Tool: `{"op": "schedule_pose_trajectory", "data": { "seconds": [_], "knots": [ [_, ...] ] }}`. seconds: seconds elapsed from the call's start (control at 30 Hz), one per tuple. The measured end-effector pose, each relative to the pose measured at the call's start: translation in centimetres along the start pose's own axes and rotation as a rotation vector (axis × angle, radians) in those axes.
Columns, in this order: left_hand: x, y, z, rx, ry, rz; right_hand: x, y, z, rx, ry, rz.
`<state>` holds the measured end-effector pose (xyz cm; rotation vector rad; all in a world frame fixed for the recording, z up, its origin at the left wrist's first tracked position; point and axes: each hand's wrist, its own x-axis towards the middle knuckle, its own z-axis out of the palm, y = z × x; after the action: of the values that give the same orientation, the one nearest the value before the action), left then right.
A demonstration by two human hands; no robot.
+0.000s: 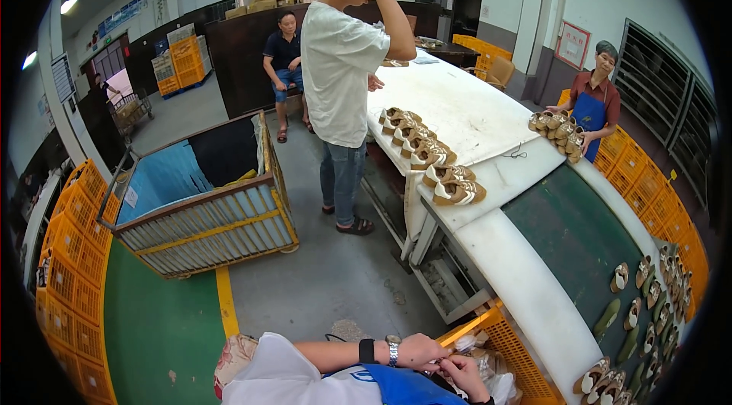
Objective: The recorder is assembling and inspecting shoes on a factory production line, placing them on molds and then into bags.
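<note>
Low in the view, my left hand (422, 351), with a watch and a black band on its wrist, meets my right hand (465, 377). The fingers of both are closed together in front of my blue apron (408, 385). Whatever lies between them is too small and covered to make out. Just beyond them stands an orange plastic crate (528, 353), partly hidden by my hands. Inside it lie tan and white items (499, 384) with clear wrapping, their kind unclear.
A green conveyor belt (568, 214) carries several shoes on the right. Pairs of tan shoes (419, 147) line the white table (473, 104). A person in white (343, 62) stands beside a wheeled cart (206, 214); another (598, 100) holds shoes across the belt. Orange crates (80, 252) are stacked left.
</note>
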<state>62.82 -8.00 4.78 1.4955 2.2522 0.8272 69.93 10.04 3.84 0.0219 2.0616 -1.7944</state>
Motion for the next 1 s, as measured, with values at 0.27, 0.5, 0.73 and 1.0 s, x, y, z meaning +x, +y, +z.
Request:
{"op": "schedule_pose_trajectory", "data": {
  "seconds": [0.27, 0.5, 0.73, 1.0],
  "knots": [
    [0.1, 0.1, -0.3, -0.057, 0.177, 0.106, -0.1, 0.3, -0.8, 0.098, 0.032, -0.108],
    [0.8, -0.1, -0.1, -0.031, 0.133, 0.136, -0.6, 0.1, -1.1, 0.068, 0.041, -0.087],
    [0.9, 1.3, -1.7, -0.085, 0.148, 0.086, -1.3, -0.6, -0.7, 0.105, 0.063, -0.025],
    [1.4, 1.7, -2.6, -0.288, 0.221, 0.050, -1.4, -0.9, -0.9, 0.019, 0.120, -0.154]
  ]
}}
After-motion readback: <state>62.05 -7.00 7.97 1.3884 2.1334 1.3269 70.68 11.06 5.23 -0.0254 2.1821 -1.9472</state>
